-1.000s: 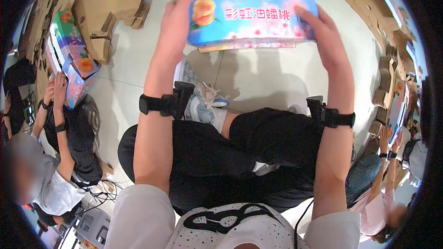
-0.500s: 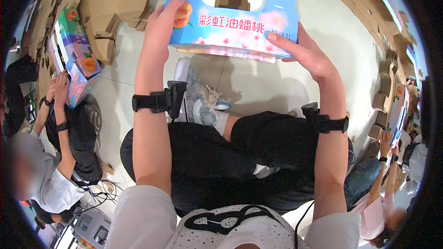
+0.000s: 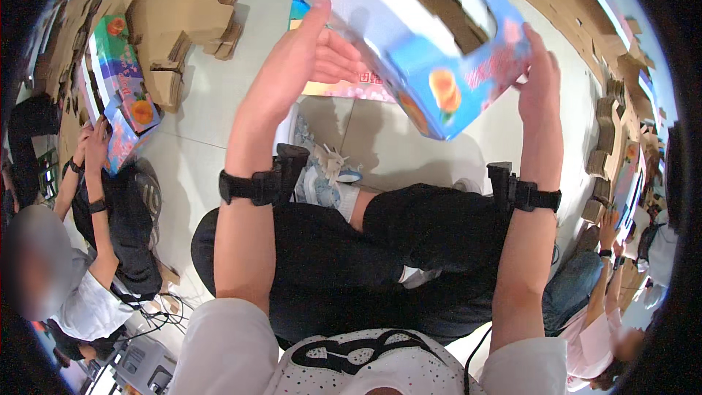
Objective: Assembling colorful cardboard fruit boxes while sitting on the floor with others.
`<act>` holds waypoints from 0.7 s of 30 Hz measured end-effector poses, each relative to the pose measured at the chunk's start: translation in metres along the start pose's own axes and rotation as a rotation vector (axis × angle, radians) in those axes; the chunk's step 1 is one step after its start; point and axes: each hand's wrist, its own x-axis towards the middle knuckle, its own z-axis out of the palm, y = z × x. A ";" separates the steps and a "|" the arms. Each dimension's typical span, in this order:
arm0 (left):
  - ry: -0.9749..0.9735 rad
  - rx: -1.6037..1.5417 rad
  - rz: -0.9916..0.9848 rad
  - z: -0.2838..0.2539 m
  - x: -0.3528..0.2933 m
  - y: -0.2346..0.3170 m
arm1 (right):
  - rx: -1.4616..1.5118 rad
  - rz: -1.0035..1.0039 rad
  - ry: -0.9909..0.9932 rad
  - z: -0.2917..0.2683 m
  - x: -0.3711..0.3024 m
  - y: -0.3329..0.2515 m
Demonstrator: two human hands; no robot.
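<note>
A blue and pink printed cardboard fruit box, with peach pictures and a long opening in its top, is held up in front of me, tilted with its near end down toward the right. My right hand grips its right-hand corner, some fingers hidden behind the cardboard. Beside the box's left long side is my left hand, thumb raised and fingers stretched out; whether the fingertips touch the box I cannot tell. Below the box, partly covered by it, lies another printed cardboard piece in pink, yellow and blue.
Stacks of flat brown cardboard lie at the left, and more cardboard stacks line the right. At the left a co-worker handles a similar printed box; another person works at the far right. Cables lie at lower left.
The box has turned from facing me squarely to a slant, its peach-printed end swinging toward me. My left hand has let go of its left end; my right hand has moved slightly right, still gripping.
</note>
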 end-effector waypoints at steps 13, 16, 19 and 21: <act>0.764 0.003 0.180 -0.015 0.018 -0.018 | 0.516 0.112 -0.319 0.015 -0.012 0.008; 0.848 -0.123 0.248 -0.025 0.017 -0.016 | 0.492 0.012 -0.371 -0.009 -0.003 -0.018; 0.908 -0.208 0.331 -0.028 0.015 -0.011 | 0.366 0.070 -0.419 -0.029 0.008 -0.027; 0.946 -0.197 0.383 -0.037 0.016 -0.015 | 0.237 0.091 -0.430 -0.032 0.010 -0.021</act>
